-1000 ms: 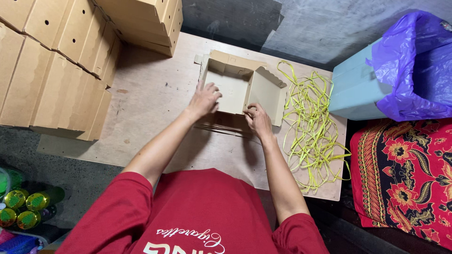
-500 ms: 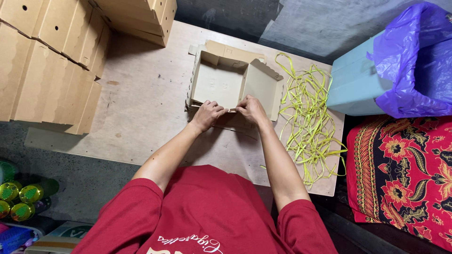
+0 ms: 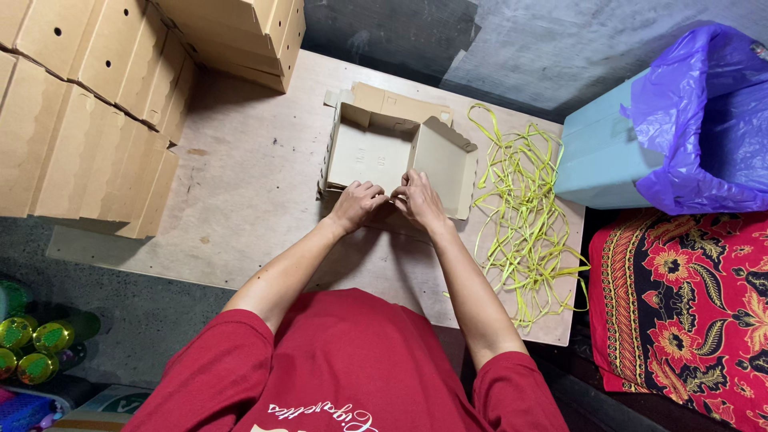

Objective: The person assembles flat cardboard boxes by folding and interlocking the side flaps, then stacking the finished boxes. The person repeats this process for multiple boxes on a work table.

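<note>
Half-folded cardboard box (image 3: 376, 152) on the table (image 3: 240, 184): left hand (image 3: 358, 204) and right hand (image 3: 418, 200), fingers curled, pinch its near wall together; far and side walls stand, the lid flap (image 3: 400, 102) lies open, and yellow straps (image 3: 524, 216) lie unused alongside.

Hidden and cut-off parts

The 2 hands, left hand (image 3: 358, 204) and right hand (image 3: 419, 202), covered the cardboard box's (image 3: 372, 152) near wall; the stacked cartons (image 3: 88, 120) and purple bag (image 3: 704, 120) ran past the frame's edges.
</note>
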